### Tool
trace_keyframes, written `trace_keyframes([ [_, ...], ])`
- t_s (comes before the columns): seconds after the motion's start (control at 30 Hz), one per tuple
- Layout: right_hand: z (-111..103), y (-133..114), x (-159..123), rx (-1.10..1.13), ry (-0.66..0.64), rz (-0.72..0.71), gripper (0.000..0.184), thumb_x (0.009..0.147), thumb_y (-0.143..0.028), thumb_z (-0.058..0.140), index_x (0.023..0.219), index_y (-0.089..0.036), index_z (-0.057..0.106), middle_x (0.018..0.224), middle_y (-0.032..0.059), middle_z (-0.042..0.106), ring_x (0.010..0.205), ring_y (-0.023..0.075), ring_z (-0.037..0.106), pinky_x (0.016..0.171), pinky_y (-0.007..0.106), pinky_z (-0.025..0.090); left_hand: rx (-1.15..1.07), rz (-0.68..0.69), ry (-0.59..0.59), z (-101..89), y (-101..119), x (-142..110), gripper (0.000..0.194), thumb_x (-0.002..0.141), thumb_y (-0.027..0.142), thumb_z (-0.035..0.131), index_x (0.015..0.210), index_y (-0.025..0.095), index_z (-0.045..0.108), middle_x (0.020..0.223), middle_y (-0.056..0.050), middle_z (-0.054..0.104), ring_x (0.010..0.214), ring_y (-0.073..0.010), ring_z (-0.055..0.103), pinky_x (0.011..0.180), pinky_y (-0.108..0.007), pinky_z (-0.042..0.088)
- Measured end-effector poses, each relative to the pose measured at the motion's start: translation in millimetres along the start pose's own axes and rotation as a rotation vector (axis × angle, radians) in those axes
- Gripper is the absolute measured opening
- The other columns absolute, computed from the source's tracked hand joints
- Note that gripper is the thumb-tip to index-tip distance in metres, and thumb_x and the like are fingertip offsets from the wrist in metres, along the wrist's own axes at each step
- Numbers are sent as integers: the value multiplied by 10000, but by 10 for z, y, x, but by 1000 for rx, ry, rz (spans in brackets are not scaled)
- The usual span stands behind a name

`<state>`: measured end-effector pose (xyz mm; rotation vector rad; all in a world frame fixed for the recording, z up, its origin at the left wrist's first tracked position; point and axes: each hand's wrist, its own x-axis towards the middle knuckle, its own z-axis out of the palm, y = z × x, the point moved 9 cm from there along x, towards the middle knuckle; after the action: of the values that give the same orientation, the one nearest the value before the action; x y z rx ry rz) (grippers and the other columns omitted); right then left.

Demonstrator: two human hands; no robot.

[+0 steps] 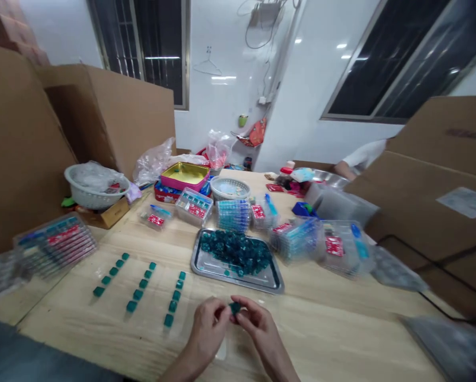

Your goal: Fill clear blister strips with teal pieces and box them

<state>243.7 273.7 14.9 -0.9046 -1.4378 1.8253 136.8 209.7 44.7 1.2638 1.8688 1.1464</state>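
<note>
In front of the metal tray, my left hand [210,324] and my right hand [259,324] meet at a small teal cube [235,307]. The right thumb and forefinger pinch it, while the left fingertips close against its near left side; part of the cube is hidden by fingers. The shallow metal tray [210,271] holds a heap of similar teal cubes [238,249], just beyond my hands. To the left, teal cubes lie in three rows, the nearest row [173,305] beside my left hand. Something clear and flat [222,349] shows beneath my hands.
Clear plastic boxes [193,206] with red labels line the back of the wooden table [321,329]. Baskets [87,195] and a pink tin [185,183] stand behind. Cardboard [134,114] rises on both sides. Another person's arm [345,170] shows at far right.
</note>
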Motion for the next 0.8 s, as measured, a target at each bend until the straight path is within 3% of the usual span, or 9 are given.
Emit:
trace_keyframes([
  [0.13, 6, -57, -6, -153, 16, -82, 368, 586, -439, 773, 859, -198, 723, 916, 106, 704, 874, 275, 641, 806, 384, 506, -247, -147, 26, 89, -260, 92, 158, 692, 246, 557, 605, 128, 613, 557, 1, 556, 569, -131, 506, 546, -235, 364],
  [0.23, 48, -43, -24, -119, -28, -28, 370, 611, -447, 757, 882, -197, 722, 930, 109, 712, 893, 277, 640, 834, 392, 495, -349, -202, 58, 62, -372, 95, 83, 630, 196, 585, 604, 123, 614, 557, 9, 553, 570, -121, 495, 548, -226, 367],
  [0.4, 106, 20, -32, -56, -92, 60, 286, 629, -409, 760, 790, -178, 711, 788, 71, 705, 749, 213, 630, 708, 317, 493, -427, -183, 0, 38, -366, 60, 78, 594, 139, 583, 643, 115, 639, 608, -14, 602, 600, -131, 531, 571, -231, 386],
  [0.63, 177, 43, -61, 6, -86, 71, 288, 569, -359, 807, 669, -164, 621, 593, -34, 570, 571, 100, 482, 560, 210, 362, -626, -192, -110, 102, -370, 11, 124, 532, 117, 653, 618, 132, 565, 588, 17, 579, 565, -101, 505, 552, -209, 357],
  [0.8, 299, -51, -111, 69, -183, 78, 323, 564, -352, 812, 700, -168, 585, 624, -47, 540, 586, 93, 456, 552, 199, 322, -687, -204, -190, 79, -270, -21, 142, 517, 99, 682, 616, 127, 584, 596, 18, 586, 583, -96, 506, 573, -205, 351],
])
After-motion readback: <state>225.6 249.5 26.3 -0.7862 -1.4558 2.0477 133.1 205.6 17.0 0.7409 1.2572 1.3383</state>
